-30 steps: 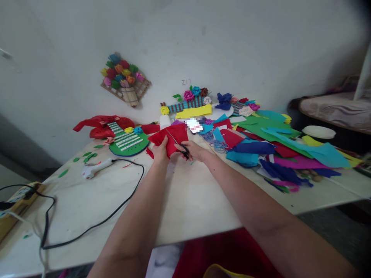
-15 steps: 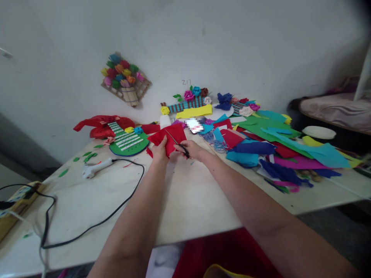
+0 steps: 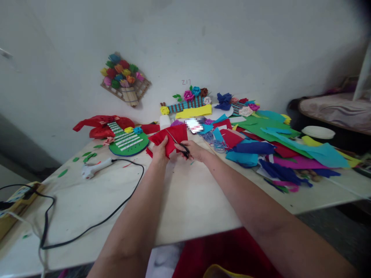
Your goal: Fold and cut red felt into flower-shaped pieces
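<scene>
A piece of red crepe paper [image 3: 156, 138] is pinched in my left hand [image 3: 161, 149], thumb on top and fingers underneath. My right hand [image 3: 191, 150] is closed round the black handles of a pair of scissors [image 3: 184, 151]. Their blades lie across the red paper and point up and left, close to my left thumb. Whether the blades are parted is too small to make out. Just beyond the paper lies a pixelated white object [image 3: 194, 126].
A glue gun [image 3: 97, 167] with a black cord lies left, near a power strip [image 3: 17, 204]. Behind it stands a green paper guitar [image 3: 130, 143]. Coloured paper sheets [image 3: 269, 133] are heaped on the right beside a white lid [image 3: 318, 132]. Paper flowers [image 3: 123, 71] hang on the wall.
The red paper has shifted slightly and its right part is spread a little wider. The scissors have turned a little in my right hand; both hands stay in nearly the same place.
</scene>
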A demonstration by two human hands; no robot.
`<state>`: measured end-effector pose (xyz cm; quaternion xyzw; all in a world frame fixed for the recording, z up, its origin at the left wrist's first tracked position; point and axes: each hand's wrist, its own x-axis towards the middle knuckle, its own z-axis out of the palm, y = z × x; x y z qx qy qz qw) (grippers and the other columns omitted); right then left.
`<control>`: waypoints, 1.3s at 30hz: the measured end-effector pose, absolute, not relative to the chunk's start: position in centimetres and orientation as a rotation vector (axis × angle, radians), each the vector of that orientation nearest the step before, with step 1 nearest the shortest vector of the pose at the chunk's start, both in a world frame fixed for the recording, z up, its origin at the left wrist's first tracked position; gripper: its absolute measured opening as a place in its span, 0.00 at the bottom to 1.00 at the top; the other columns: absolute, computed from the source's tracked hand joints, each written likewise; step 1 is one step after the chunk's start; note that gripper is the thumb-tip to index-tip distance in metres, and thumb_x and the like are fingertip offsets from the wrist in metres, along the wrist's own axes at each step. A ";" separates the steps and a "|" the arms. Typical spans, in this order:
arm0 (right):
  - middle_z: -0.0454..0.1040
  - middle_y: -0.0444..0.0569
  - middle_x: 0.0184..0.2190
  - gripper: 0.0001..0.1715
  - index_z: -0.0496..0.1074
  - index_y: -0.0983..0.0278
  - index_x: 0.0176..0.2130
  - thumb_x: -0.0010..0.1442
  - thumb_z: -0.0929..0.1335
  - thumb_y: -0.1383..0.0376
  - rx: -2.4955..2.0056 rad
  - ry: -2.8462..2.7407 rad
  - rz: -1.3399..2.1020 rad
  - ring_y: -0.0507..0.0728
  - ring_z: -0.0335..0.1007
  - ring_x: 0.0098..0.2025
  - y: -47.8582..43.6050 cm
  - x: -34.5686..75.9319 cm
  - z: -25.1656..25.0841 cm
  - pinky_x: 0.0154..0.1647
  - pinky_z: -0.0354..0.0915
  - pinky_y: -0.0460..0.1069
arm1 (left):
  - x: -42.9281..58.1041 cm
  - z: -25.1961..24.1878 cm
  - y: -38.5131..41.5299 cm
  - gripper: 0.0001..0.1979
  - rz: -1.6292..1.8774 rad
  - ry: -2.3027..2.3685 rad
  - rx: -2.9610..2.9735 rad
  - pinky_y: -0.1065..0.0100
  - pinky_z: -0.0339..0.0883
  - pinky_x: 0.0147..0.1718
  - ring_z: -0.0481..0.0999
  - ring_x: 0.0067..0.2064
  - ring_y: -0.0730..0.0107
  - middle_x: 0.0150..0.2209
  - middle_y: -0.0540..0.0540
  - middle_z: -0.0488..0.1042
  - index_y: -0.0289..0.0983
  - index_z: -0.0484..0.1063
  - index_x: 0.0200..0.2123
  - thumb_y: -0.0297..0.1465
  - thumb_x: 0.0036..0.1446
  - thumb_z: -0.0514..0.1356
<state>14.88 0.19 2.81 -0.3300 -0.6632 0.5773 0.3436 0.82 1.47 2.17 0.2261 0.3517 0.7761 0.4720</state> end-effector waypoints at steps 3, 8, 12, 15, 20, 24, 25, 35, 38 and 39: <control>0.64 0.41 0.17 0.20 0.63 0.66 0.28 0.51 0.67 0.51 -0.841 -1.714 1.491 0.45 0.59 0.14 0.4 14.8 2.6 0.08 0.46 0.39 | 1.0 2.1 1.4 0.12 1.882 0.846 0.578 0.63 0.73 0.35 0.78 0.32 0.64 0.32 0.41 0.77 0.31 0.72 0.34 0.22 0.42 0.66; 0.64 0.40 0.16 0.21 0.62 0.65 0.28 0.51 0.67 0.49 -0.850 -1.693 1.460 0.45 0.58 0.13 0.7 14.6 2.3 0.07 0.45 0.40 | 1.2 1.8 1.6 0.12 1.879 0.871 0.587 0.64 0.73 0.34 0.78 0.31 0.65 0.33 0.41 0.77 0.31 0.72 0.33 0.22 0.41 0.66; 0.63 0.39 0.15 0.22 0.61 0.65 0.27 0.51 0.66 0.49 -0.849 -1.677 1.451 0.45 0.57 0.12 0.6 14.6 2.4 0.07 0.44 0.40 | 1.3 1.9 1.5 0.11 1.869 0.851 0.598 0.65 0.74 0.33 0.77 0.30 0.66 0.32 0.42 0.77 0.31 0.72 0.32 0.22 0.41 0.66; 0.62 0.39 0.15 0.21 0.61 0.65 0.25 0.50 0.67 0.51 -0.864 -1.674 1.425 0.45 0.56 0.12 0.3 14.5 2.7 0.08 0.45 0.40 | 1.4 2.1 1.3 0.10 1.868 0.840 0.581 0.66 0.74 0.32 0.77 0.29 0.68 0.31 0.43 0.77 0.31 0.72 0.32 0.21 0.42 0.65; 0.59 0.37 0.13 0.19 0.61 0.66 0.22 0.49 0.68 0.55 -0.862 -1.650 1.394 0.44 0.53 0.12 0.3 14.2 2.8 0.10 0.49 0.40 | 1.4 2.6 1.0 0.10 1.866 0.857 0.547 0.69 0.73 0.30 0.77 0.28 0.69 0.30 0.43 0.77 0.31 0.72 0.32 0.21 0.43 0.65; 0.59 0.37 0.13 0.19 0.60 0.65 0.22 0.47 0.70 0.56 -0.855 -1.633 1.383 0.44 0.53 0.12 0.6 14.0 2.4 0.11 0.50 0.40 | 1.3 2.9 0.7 0.09 1.842 0.890 0.535 0.72 0.73 0.26 0.76 0.26 0.70 0.27 0.45 0.76 0.31 0.72 0.32 0.22 0.43 0.65; 0.60 0.37 0.14 0.18 0.61 0.65 0.22 0.47 0.70 0.56 -0.866 -1.638 1.389 0.44 0.54 0.12 0.6 14.0 2.3 0.10 0.49 0.40 | 1.3 3.0 0.7 0.09 1.833 0.899 0.535 0.72 0.72 0.25 0.76 0.26 0.69 0.26 0.45 0.76 0.31 0.72 0.32 0.22 0.44 0.65; 0.65 0.41 0.16 0.22 0.62 0.65 0.26 0.51 0.67 0.49 -0.791 -1.627 1.492 0.47 0.61 0.13 0.8 14.6 2.1 0.07 0.45 0.41 | 1.5 2.4 1.0 0.08 1.744 0.849 0.578 0.71 0.72 0.26 0.76 0.25 0.69 0.26 0.43 0.76 0.29 0.72 0.30 0.22 0.43 0.65; 0.65 0.41 0.15 0.23 0.62 0.66 0.26 0.50 0.66 0.48 -0.779 -1.609 1.476 0.47 0.59 0.12 1.1 14.5 1.9 0.07 0.45 0.41 | 1.8 2.4 0.9 0.08 1.746 0.835 0.592 0.70 0.72 0.26 0.76 0.25 0.69 0.26 0.43 0.76 0.29 0.72 0.30 0.22 0.43 0.65; 0.65 0.41 0.15 0.23 0.62 0.66 0.26 0.50 0.66 0.48 -0.778 -1.609 1.468 0.47 0.59 0.12 1.1 14.5 1.9 0.07 0.45 0.41 | 1.9 2.4 0.7 0.08 1.747 0.841 0.591 0.71 0.72 0.26 0.76 0.25 0.69 0.26 0.44 0.76 0.30 0.72 0.30 0.22 0.43 0.65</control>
